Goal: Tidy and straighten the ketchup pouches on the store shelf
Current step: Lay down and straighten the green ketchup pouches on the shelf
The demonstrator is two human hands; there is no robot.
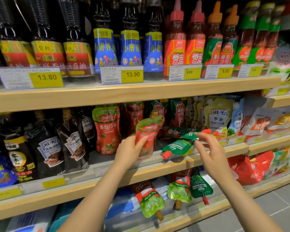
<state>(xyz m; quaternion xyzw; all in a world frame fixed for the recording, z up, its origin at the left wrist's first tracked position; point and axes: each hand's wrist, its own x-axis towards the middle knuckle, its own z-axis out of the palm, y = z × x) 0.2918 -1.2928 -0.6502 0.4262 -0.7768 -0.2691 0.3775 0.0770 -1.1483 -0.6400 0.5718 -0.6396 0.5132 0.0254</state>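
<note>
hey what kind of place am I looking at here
Most likely a grocery store's condiment aisle: wooden shelves with yellow price tags, rows of sauce bottles, and ketchup pouches being handled.

Head view, close to shelf (141, 96) — angled forward, slightly down

Lighting: bright, even store light from above and in front; shelf backs fall to near black behind the bottles. Shadows: soft, under each wooden shelf edge (141, 91). Glare: faint sheen on the clear price-tag strip (77, 76). Distortion: wide-angle bowing, shelves curving toward the edges. Blur: corners smeared; right hand (209, 148) and nearby green pouch (179, 146) softened; centre labels legible.
</note>
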